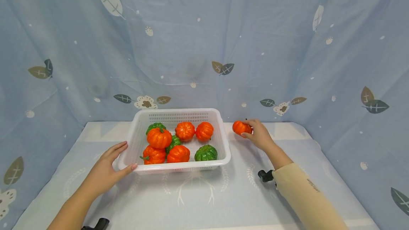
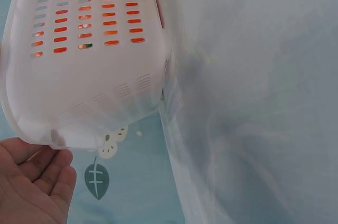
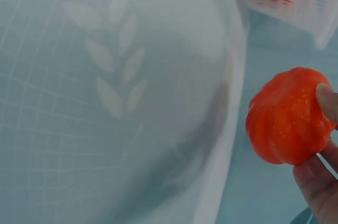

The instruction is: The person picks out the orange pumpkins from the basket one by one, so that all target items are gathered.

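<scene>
My right hand [image 1: 259,136] pinches a small orange pumpkin [image 1: 239,127] to the right of the white basket [image 1: 179,167]. In the right wrist view, the thumb and fingers hold this ribbed pumpkin [image 3: 288,115] from one side. My left hand [image 1: 103,175] is at the basket's left front corner, thumb near the front rim and fingers along the left side. Seen from the left wrist, its fingertips [image 2: 62,158] touch the rim from outside. Inside the basket lie several orange pumpkins [image 1: 178,154] and green ones, among them a green pumpkin [image 1: 206,153] at the right front.
One orange pumpkin [image 1: 159,138] sits on top of others at the basket's left. A pale patterned cloth covers the table [image 1: 204,205]. Blue curtain cloth [image 1: 191,45] with leaf prints hangs behind and at both sides. Black wrist mounts show under both forearms.
</scene>
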Demonstrator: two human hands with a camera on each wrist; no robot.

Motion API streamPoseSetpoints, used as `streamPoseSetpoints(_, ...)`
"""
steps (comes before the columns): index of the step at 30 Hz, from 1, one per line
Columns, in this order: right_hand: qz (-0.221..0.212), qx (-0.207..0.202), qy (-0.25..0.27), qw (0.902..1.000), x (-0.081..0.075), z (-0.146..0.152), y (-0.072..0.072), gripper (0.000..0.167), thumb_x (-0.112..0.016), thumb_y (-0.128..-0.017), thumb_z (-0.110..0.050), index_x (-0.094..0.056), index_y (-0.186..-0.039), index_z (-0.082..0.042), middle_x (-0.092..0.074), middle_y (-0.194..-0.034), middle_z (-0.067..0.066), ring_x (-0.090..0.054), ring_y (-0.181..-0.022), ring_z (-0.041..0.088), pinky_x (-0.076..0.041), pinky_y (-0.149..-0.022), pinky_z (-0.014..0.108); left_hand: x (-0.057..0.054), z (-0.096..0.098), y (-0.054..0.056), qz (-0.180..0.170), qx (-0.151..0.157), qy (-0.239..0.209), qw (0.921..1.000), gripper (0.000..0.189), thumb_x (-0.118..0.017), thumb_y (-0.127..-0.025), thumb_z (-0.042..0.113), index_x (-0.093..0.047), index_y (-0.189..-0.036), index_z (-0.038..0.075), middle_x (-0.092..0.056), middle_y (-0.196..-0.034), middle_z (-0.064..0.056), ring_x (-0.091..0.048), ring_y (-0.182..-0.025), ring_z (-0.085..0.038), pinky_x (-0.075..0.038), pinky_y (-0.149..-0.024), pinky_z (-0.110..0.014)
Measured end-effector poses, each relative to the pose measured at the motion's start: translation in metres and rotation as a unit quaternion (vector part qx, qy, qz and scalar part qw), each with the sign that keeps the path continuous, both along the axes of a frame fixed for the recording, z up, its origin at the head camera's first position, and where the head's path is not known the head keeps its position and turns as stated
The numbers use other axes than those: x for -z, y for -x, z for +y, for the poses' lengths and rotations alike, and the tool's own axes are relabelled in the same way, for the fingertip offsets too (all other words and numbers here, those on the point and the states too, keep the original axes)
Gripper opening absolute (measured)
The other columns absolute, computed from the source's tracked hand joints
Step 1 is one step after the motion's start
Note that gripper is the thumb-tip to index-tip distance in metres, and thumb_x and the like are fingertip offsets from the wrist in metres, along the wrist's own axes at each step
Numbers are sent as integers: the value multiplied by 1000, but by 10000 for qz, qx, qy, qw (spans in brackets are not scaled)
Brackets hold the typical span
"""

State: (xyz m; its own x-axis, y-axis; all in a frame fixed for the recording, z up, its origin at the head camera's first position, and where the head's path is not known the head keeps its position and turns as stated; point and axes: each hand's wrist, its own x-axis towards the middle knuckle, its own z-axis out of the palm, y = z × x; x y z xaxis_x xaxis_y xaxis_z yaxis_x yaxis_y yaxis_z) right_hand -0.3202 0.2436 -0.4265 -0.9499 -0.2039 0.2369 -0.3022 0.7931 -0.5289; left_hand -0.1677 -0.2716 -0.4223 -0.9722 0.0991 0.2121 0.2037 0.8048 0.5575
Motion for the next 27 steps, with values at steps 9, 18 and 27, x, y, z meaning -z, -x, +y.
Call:
streamPoseSetpoints(9,-112,136,-185,9997,11,-1,10,53,-80,-85,-8,-61,-134,-1,-54,-131,26,-51,-123,45,-38,-108,59,0,0,-1,-40,-16,22,10000,91,-76,-85,52,-41,-150,-1,-35,-156,-20,-37,-135,-51,-36,-99,-74)
streamPoseSetpoints(18,88,-42,-171,9998,18,0,6,42,-77,-87,-11,-66,-126,-1,-58,-125,23,-53,-118,44,-40,-107,58,-1,0,-1,-18,-34,35,10000,92,-75,-85,54,-41,-150,-1,-35,-155,-21,-37,-134,-52,-35,-98,-75)
streamPoseSetpoints(27,25,56,468,9989,24,3,0,24,-78,-86,-5,-70,-108,0,-63,-118,19,-58,-114,39,-48,-101,54,1,-1,0,28,-32,3,10000,91,-76,-85,53,-42,-149,-2,-35,-155,-21,-37,-134,-51,-36,-98,-75)
